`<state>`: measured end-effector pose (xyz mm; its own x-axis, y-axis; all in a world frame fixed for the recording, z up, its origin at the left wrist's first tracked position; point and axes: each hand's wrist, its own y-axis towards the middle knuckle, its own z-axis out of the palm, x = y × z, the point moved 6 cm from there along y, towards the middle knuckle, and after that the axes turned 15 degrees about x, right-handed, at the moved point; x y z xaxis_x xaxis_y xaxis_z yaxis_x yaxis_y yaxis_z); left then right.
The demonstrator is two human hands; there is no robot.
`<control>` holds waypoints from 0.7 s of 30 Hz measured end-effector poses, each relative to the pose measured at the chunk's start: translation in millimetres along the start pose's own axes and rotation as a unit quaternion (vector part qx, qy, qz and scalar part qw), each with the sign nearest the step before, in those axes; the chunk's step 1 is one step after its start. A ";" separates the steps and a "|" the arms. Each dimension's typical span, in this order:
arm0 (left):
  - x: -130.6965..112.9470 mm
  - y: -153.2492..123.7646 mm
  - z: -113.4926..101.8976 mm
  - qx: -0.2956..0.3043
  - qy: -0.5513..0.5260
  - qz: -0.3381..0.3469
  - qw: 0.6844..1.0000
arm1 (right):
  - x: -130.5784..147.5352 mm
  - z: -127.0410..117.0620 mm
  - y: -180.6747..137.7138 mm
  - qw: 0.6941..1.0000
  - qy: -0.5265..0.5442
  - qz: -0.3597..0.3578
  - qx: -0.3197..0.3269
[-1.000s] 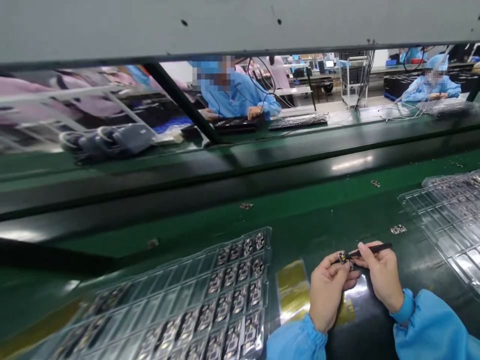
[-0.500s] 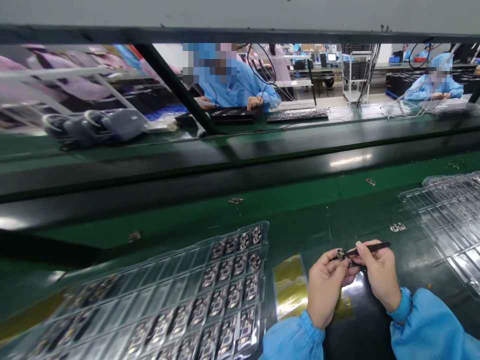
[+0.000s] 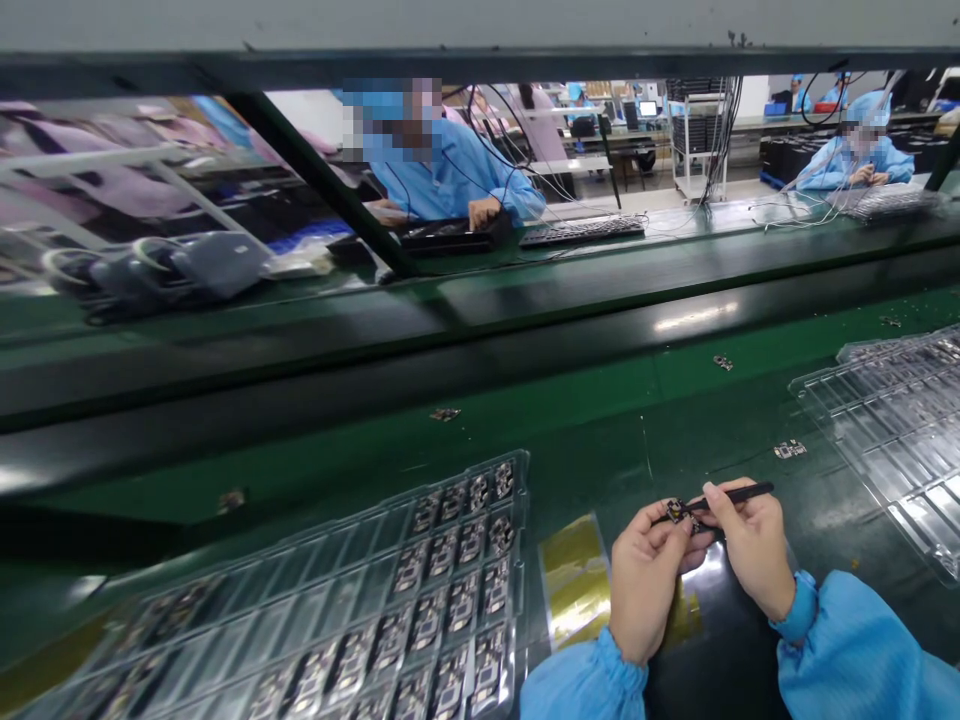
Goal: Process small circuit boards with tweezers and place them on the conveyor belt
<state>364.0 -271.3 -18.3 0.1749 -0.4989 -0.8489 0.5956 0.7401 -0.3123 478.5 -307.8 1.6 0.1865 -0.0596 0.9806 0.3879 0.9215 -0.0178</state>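
So the left hand (image 3: 649, 572) has a little circuit board (image 3: 676, 511) pinched in its fingertips, just above the table (image 3: 585, 440). The right hand (image 3: 756, 545) is gripping a slim black tool (image 3: 746, 491), fingers closed around it. The tool's long axis runs mostly sideways, thin end pointing left at the board, butt end right and slightly higher. The board itself looks like it slants from upper left to lower right, but it's tiny and partly covered, so can't really tell which way it faces.

Big clear tray (image 3: 315, 560) on the left: boards sit in slots toward its right end, plus a blurry bunch at the left end. Another clear tray (image 3: 885, 440) on the right has boards toward its far side.
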 end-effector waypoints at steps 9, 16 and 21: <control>2.9 0.3 -3.7 0.006 -0.009 0.002 1.000 | 7.8 0.9 -4.3 0.998 -0.052 -0.033 -0.016; 3.5 -0.4 -4.8 -0.002 -0.024 0.004 1.000 | 9.9 3.2 -7.7 0.996 -0.067 -0.062 -0.017; 4.0 -0.2 -6.7 -0.007 -0.042 0.022 0.999 | 27.5 11.7 -17.4 0.961 -0.201 -0.185 0.032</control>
<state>359.3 -270.4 -24.4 0.2662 -0.5015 -0.8232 0.5750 0.7680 -0.2819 466.4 -321.0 31.2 -0.3233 -0.2468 0.9135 0.3010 0.8884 0.3466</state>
